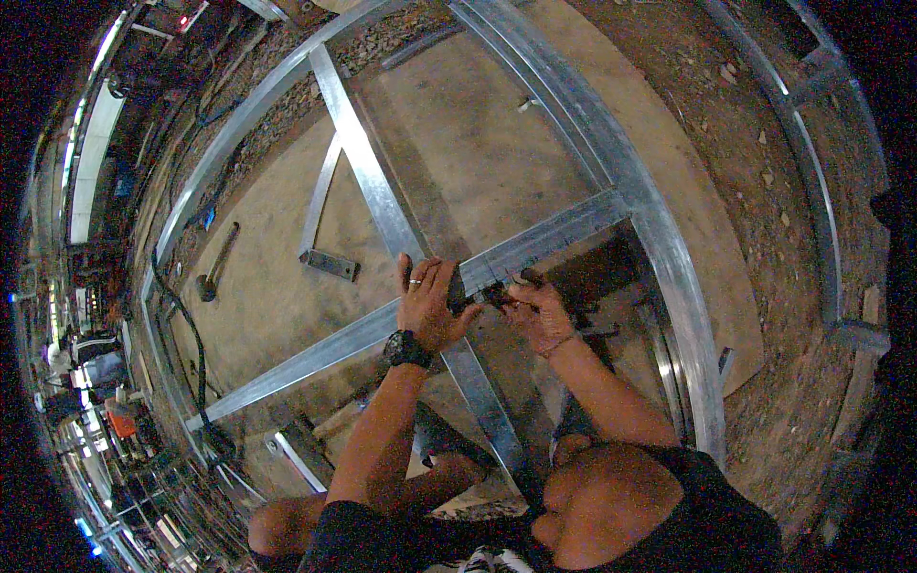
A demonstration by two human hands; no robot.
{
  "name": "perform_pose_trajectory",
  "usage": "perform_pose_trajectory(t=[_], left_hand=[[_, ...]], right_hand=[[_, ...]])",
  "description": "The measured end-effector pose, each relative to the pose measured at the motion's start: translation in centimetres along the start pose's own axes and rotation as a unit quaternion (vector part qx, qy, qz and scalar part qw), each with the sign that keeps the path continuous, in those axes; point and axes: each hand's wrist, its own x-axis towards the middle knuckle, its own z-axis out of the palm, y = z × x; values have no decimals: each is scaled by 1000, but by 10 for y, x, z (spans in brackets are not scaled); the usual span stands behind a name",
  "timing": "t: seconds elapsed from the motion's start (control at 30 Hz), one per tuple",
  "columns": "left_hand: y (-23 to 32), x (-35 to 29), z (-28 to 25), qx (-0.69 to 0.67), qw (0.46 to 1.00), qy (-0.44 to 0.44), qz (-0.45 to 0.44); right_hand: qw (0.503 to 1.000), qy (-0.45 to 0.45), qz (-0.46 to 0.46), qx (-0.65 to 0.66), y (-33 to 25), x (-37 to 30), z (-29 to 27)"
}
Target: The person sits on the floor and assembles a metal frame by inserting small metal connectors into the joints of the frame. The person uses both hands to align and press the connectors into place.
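A large metal frame (659,239) of silvery channel bars lies on a brown board (458,143) on the ground, and every place here is given from the point where its bars cross. Two long bars cross there, inside a curved outer rail. At the crossing the left hand (430,304) presses down, its fingers clenched around a small dark tool (458,289). Just right of the crossing the right hand (537,310) pinches something small and dark against the bar; what it is cannot be told. Up and left of the crossing lies one loose angled bar (323,215) ending in a flat plate, and farther left one hammer (218,260). A black cable (186,325) runs along the frame's left rail.

As a judgement: both hands work close together on sharp-edged metal, so a slip of the tool could nick the right hand's fingers, or the bar could shift out of square if the left hand's pressure eases.
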Motion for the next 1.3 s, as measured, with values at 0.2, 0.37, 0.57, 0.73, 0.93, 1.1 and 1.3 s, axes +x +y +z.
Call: perform_pose_trajectory(t=[0.2, 0.37, 0.57, 0.73, 0.93, 1.1, 1.3], left_hand=[[1, -1, 1, -15, 999, 28, 15], [-1, -2, 2, -14, 999, 36, 20], [1, 0, -1, -16, 1000, 21, 6], [2, 1, -1, -16, 1000, 21, 1], [3, -1, 1, -12, 999, 34, 10], [-4, -8, 11, -60, 993, 91, 51], [8, -18, 11, -44, 983, 145, 101]], right_hand=[[998, -57, 17, 8, -2, 4, -6], [998, -55, 17, 2, -7, -3, 3], [1000, -6, -1, -10, -3, -1, 1], [1000, -9, 0, -23, -1, 3, -4], [1000, -8, 5, -26, -4, 3, -4], [999, -12, 12, -35, -11, -5, 10], [1000, -2, 19, -24, -8, -4, 7]])
